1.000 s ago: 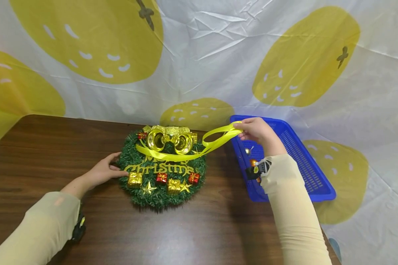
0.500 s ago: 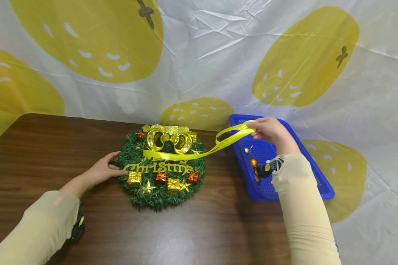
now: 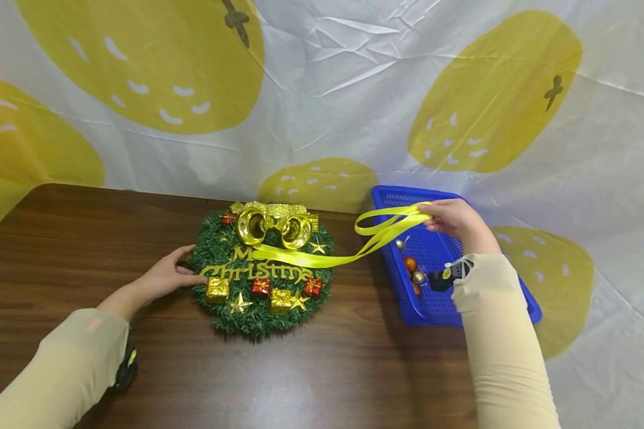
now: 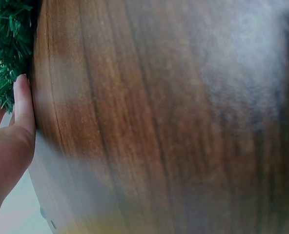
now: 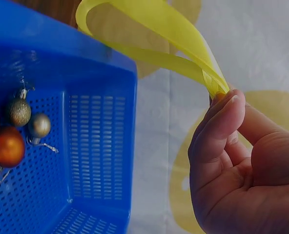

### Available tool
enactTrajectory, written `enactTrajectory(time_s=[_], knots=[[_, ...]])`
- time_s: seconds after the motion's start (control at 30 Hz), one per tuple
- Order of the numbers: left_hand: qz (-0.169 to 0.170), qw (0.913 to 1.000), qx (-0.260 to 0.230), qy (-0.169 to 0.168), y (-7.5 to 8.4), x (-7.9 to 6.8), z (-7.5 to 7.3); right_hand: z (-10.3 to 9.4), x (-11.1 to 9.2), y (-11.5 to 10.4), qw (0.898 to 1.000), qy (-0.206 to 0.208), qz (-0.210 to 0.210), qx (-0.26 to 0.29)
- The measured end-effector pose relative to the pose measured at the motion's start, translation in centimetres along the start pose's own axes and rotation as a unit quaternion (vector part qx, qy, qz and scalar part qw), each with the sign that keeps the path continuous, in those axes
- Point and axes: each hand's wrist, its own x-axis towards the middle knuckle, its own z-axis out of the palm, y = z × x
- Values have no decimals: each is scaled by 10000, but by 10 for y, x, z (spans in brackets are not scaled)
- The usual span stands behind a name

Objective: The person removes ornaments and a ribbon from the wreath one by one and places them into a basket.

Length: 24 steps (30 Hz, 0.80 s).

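A green tinsel Christmas wreath [image 3: 263, 325] with gold bells, small gift boxes, stars and gold lettering lies on the table. My left hand [image 3: 163, 277] holds its left edge between thumb and fingers; in the left wrist view the thumb [image 4: 22, 105] lies against the green tinsel. My right hand [image 3: 456, 220] pinches the gathered end of a yellow ribbon [image 3: 378, 241] above the blue basket. From there the ribbon loops down to the left, and its loose end hangs across the wreath's middle, over part of the lettering. The right wrist view shows the ribbon between thumb and fingertips.
The blue plastic basket [image 3: 389, 268] stands at the table's right side with several orange and gold baubles [image 5: 9, 146] in it. A white curtain [image 3: 333, 119] with yellow fruit prints hangs behind the brown wooden table [image 3: 279, 381].
My right hand has moved to the right and slightly nearer with the ribbon, whose loose end slides rightward across the wreath. The left hand and the wreath stay almost in place.
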Motion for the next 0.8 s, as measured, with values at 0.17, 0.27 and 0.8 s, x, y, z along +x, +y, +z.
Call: enactTrajectory(time_s=[0.17,0.27,0.8], knots=[[1,10000,33,26,-2,0,1,-8,-2,0,9994,263,213,-58],[-2,10000,50,48,-2,0,1,-14,-4,-1,9989,403,229,-46],[5,10000,48,6,-1,0,0,-50,-15,12,9823,876,135,1650]])
